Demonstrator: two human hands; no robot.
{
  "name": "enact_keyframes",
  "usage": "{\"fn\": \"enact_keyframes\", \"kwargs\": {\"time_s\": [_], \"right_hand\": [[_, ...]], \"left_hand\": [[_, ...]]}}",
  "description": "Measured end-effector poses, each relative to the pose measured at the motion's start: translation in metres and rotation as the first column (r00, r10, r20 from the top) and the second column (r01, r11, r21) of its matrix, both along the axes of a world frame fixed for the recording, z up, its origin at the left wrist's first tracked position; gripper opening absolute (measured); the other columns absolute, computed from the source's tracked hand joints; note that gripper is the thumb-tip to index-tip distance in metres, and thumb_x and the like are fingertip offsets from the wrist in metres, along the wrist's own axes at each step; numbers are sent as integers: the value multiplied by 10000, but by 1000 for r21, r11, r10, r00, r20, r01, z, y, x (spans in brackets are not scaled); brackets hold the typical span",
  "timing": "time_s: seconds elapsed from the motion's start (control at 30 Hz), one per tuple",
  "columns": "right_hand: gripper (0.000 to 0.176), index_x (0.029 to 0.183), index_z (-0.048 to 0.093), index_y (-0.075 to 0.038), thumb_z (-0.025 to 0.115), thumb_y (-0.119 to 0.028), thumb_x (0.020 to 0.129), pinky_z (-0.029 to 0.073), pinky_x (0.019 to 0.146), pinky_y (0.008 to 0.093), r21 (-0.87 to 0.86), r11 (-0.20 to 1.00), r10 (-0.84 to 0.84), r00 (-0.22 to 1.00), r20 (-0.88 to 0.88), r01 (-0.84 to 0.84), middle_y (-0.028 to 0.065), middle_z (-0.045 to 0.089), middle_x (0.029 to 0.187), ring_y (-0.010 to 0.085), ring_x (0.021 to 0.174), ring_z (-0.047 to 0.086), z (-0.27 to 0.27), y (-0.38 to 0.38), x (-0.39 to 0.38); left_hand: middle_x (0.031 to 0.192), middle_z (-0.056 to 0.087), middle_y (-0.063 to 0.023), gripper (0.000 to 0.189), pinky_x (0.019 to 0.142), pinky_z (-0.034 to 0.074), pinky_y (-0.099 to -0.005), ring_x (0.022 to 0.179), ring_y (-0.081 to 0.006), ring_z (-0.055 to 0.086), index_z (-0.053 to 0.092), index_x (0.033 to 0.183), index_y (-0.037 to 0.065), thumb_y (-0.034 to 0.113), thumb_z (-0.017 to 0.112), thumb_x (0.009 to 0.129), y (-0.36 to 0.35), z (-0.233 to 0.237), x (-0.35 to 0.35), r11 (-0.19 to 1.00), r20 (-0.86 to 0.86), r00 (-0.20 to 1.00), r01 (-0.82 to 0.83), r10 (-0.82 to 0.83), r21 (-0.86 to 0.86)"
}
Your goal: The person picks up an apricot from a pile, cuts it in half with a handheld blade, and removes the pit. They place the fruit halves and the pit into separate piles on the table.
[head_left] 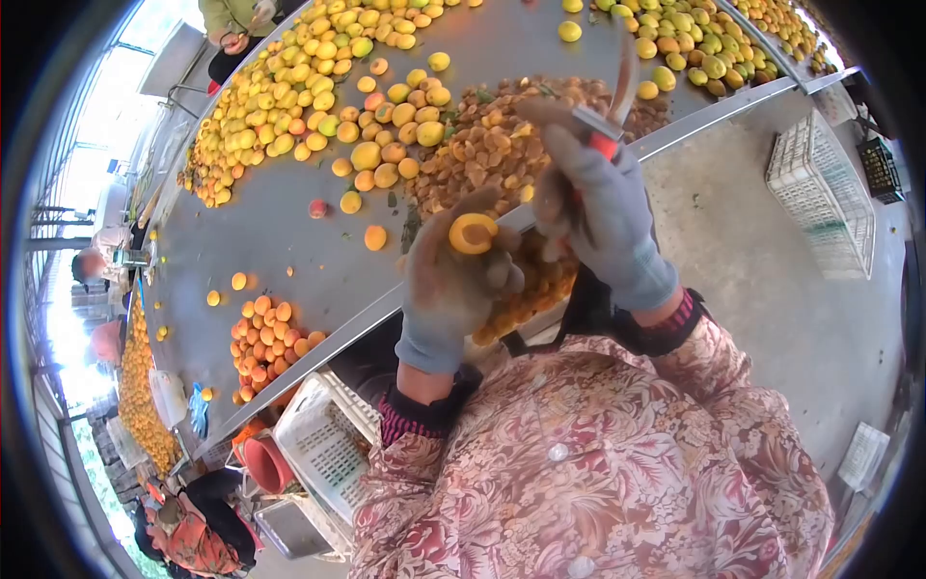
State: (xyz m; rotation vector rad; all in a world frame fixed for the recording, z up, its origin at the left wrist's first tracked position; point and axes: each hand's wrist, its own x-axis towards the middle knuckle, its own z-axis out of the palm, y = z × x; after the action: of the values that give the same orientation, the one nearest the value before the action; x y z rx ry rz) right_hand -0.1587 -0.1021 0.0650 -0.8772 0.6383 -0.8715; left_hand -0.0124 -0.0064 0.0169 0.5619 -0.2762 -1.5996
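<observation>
My left hand (446, 285), in a grey glove, is closed around a cut apricot (457, 232) with its brown pit showing in the middle. To its right my gloved right hand (608, 217) grips a knife (627, 85), the blade pointing up and away; part of its red handle shows between the fingers. Beyond both hands a heap of brown apricot pits (482, 150) lies on the metal table (280, 241). Under the hands, partly hidden by them, is a container with orange apricot pieces (548, 280).
Whole yellow apricots (309, 92) are heaped across the table, with greener ones (690, 43) at the far right. A smaller orange pile (265, 338) lies near the front edge. White crates (333, 439) and a red bucket (267, 465) stand below. Other people (198, 536) sit nearby.
</observation>
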Motion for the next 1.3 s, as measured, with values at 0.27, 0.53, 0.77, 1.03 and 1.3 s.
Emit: {"fn": "enact_keyframes", "kwargs": {"time_s": [0.27, 0.53, 0.77, 1.03, 1.3], "right_hand": [[342, 1208, 499, 6, 465, -217, 950, 368, 451, 209, -129, 965, -187, 943, 276, 229, -35, 331, 505, 64, 425, 338, -1, 4, 20], [307, 1151, 542, 1, 503, -207, 928, 370, 414, 221, -15, 963, -257, 929, 266, 270, -18, 415, 511, 67, 397, 365, -1, 6, 24], [293, 1131, 554, -29, 489, -243, 942, 316, 378, 210, -50, 943, -313, 931, 189, 328, -34, 424, 521, 46, 376, 345, -6, 10, 32], [275, 1113, 558, -42, 497, -245, 939, 285, 371, 217, 180, 916, -382, 917, 116, 359, -56, 381, 528, 41, 388, 317, -18, 5, 45], [248, 1130, 511, -116, 530, -229, 911, 223, 410, 227, 572, 805, -356, 900, 250, 159, -90, 257, 512, 57, 394, 231, -36, -42, 54]], "left_hand": [[757, 582, -65, 379, 506, 391, -297, 533, -130, 505, 538, 1023, 133, 458, 359, 947, 5, 13, -21, 991, 402, 914, 4, -59, 136], [761, 573, -23, 395, 550, 451, -281, 587, -130, 535, 516, 1013, 157, 522, 408, 906, 4, 11, -34, 972, 536, 844, -138, 14, 191], [703, 492, -43, 257, 399, 390, -228, 464, -97, 456, 344, 1095, 29, -8, 440, 860, 1, 0, -35, 981, 584, 811, -96, -23, 171], [620, 465, -47, 276, 369, 344, -246, 428, -113, 438, 457, 911, 78, 353, 428, 919, -26, -19, -49, 791, 463, 809, -530, 363, 306], [492, 438, -40, 386, 346, 389, -282, 367, -141, 426, 475, 888, 93, 440, 312, 936, -42, -36, -23, 928, 870, 447, -371, 209, -33]]}}
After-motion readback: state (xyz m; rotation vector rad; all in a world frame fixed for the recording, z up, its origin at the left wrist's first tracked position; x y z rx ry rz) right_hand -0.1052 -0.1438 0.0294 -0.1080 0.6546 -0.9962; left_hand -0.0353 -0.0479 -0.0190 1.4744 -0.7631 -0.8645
